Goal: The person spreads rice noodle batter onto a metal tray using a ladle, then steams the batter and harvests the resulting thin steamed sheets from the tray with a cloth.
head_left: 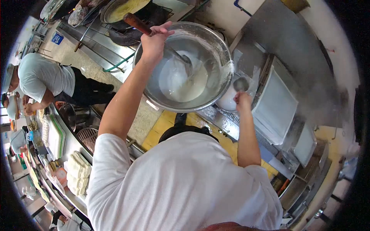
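Left hand [156, 38]: fingers wrapped around a wooden-handled ladle [139, 25], index finger partly extended. The ladle slants down into a large metal mixing bowl [219, 57], its head at the white liquid [169, 82] pooled inside. White residue smeared on the bowl's inner wall and rim.

Right hand [243, 99]: fingers closed, pinching the handle end of a small round metal scoop [241, 84], probably; that spot is small, so exact tool type is hard to tell. Scoop sits just right of the mixing bowl, over a second, smaller container [227, 102] with white contents, partly hidden behind the big rim.

Farther right, a pale rectangular tray [276, 104] lies tilted in view, haze around it. Upper left, a pan [127, 10] with yellow contents on the stove. Left side, a co-worker in white shirt [42, 75] bends over a counter. Pale folded stack [78, 173] on that counter.
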Tool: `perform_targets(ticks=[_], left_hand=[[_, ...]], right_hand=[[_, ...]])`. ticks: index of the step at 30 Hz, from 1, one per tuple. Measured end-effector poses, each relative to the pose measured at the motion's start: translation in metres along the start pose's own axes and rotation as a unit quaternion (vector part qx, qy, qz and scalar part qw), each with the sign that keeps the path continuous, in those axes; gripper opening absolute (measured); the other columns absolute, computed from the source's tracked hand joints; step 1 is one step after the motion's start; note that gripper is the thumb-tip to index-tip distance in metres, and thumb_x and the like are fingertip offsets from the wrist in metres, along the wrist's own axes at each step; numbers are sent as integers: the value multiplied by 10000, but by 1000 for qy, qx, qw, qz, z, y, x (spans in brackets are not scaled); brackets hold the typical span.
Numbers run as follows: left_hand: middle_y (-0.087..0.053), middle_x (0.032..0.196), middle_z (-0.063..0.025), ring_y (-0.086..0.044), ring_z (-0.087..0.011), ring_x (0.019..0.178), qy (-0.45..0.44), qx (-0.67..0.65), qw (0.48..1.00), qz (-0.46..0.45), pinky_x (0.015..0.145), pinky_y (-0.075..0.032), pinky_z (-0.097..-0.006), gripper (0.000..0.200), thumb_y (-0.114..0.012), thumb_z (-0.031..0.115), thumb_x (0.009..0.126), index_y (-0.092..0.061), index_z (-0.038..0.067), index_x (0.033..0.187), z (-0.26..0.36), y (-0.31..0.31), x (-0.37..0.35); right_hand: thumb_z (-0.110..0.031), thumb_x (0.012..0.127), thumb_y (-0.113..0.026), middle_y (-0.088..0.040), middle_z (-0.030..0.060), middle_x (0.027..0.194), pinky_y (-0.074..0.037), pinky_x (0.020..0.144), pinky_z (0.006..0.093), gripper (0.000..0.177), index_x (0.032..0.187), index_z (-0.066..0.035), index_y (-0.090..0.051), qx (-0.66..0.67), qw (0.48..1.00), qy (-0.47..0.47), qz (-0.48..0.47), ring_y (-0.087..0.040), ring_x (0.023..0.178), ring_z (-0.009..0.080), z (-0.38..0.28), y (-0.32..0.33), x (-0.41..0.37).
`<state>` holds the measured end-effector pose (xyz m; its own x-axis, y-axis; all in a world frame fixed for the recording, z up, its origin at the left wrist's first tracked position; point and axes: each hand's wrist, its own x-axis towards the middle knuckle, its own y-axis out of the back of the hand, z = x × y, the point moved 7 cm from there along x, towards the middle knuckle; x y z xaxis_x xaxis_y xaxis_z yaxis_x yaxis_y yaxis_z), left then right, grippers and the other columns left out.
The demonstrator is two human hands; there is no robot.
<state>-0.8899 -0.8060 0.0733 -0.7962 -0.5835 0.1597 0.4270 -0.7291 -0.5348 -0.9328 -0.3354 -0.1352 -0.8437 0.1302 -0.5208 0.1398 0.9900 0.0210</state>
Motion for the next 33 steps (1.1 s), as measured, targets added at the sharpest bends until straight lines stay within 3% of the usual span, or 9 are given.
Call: perform_targets(ticks=[5, 10, 13, 18, 19, 21, 27, 31, 33], left_hand=[[-632, 1250, -271, -689, -307, 993, 6, 44, 999, 26, 913, -579, -410, 250, -470, -237, 795, -562, -5, 806, 23, 34, -11], [-647, 1238, -261, -705, -299, 944, -18, 75, 997, 16, 847, -542, -356, 273, -463, -231, 752, -572, 13, 811, 51, 41, -29], [-668, 1195, -245, -706, -290, 951, -10, 100, 995, 15, 841, -531, -340, 279, -460, -234, 745, -575, 12, 807, 61, 43, -43], [-689, 1142, -215, -698, -269, 987, -41, 124, 991, -17, 875, -526, -331, 280, -471, -239, 749, -580, 10, 818, 77, 41, -68], [-693, 1130, -206, -694, -261, 998, -39, 150, 988, -18, 891, -525, -331, 281, -475, -243, 752, -581, 8, 819, 80, 41, -73], [-698, 1115, -197, -690, -254, 1001, -63, 148, 987, -21, 896, -527, -335, 282, -478, -246, 750, -580, 9, 816, 88, 40, -81], [-712, 1064, -173, -686, -240, 989, -125, 166, 978, -28, 925, -532, -358, 281, -493, -249, 747, -572, 15, 800, 112, 39, -106], [-723, 1003, -143, -692, -218, 939, -168, 187, 967, -31, 870, -555, -325, 256, -484, -224, 774, -582, 11, 797, 117, 39, -113], [-725, 993, -136, -692, -214, 932, -177, 183, 967, -31, 861, -554, -324, 254, -489, -220, 773, -583, 16, 792, 117, 39, -114]], right_hand=[[0, 960, -568, -606, 91, 929, -546, 764, 395, 113, 1070, 21, -577, 118, 965, 124, -199, -601, 757, 191, -149, -35, -56], [4, 949, -569, -621, 69, 901, -529, 750, 356, 193, 1130, 51, -616, -61, 944, 136, -294, -588, 725, 179, -227, -124, -121], [-1, 916, -586, -664, 89, 889, -524, 728, 341, 188, 1081, 48, -660, -286, 886, 175, -322, -607, 721, 199, -215, -189, -129], [-39, 837, -618, -714, 215, 1028, -559, 811, 434, 179, 975, -7, -728, -638, 566, 441, -279, -690, 978, 395, -152, -291, -110], [-39, 837, -618, -714, 215, 1028, -559, 811, 434, 179, 975, -7, -728, -640, 564, 438, -283, -690, 978, 395, -139, -306, -106], [-64, 852, -613, -727, 185, 1025, -568, 861, 452, 176, 968, -32, -741, -764, 449, 390, -249, -696, 1016, 364, -106, -325, -88], [-59, 886, -591, -729, 185, 1056, -580, 851, 447, 195, 1015, -56, -738, -807, 370, 366, -278, -706, 1017, 349, -51, -347, -67], [-64, 914, -548, -699, 186, 1152, -570, 868, 451, 235, 1091, -31, -698, -785, 408, 371, -284, -691, 1058, 339, -17, -345, -51], [-78, 932, -503, -685, 179, 1178, -565, 854, 468, 254, 1107, -17, -677, -777, 326, 432, -320, -684, 1063, 338, -1, -339, -63]])
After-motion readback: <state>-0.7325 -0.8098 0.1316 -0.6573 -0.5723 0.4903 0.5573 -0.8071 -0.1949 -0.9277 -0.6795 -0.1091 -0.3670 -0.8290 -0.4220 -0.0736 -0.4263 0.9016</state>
